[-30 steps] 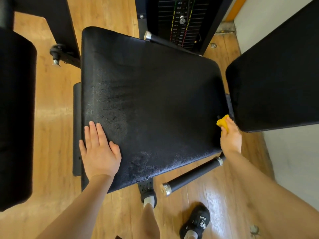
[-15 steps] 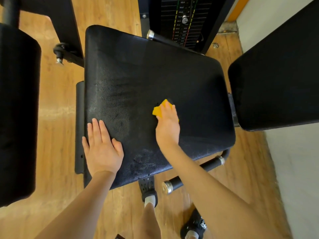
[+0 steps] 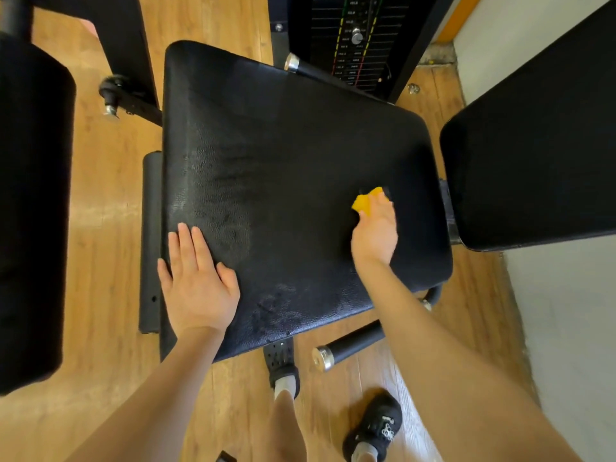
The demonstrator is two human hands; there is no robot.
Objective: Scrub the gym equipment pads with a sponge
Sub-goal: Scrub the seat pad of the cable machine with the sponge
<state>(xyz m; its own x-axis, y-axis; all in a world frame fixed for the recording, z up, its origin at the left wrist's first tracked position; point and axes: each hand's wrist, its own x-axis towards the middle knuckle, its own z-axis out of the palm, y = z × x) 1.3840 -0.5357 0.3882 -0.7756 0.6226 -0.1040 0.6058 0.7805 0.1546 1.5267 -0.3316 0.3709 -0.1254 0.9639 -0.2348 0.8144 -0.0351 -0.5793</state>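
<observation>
Left hand (image 3: 196,288) rests flat on the black seat pad (image 3: 283,161); right hand (image 3: 375,233) presses a yellow sponge (image 3: 365,203) against it, fingers blurred, apparently curled.

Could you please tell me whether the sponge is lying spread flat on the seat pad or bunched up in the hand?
Bunched: the yellow sponge is crumpled in the right hand, pressed on the seat pad.

Left hand (image 3: 199,288) lies flat at lower left of centre, fingers straight and together. Right hand (image 3: 376,232), right of centre, curls its fingers around a sponge (image 3: 365,202); both forearms reach up from the bottom edge.
</observation>
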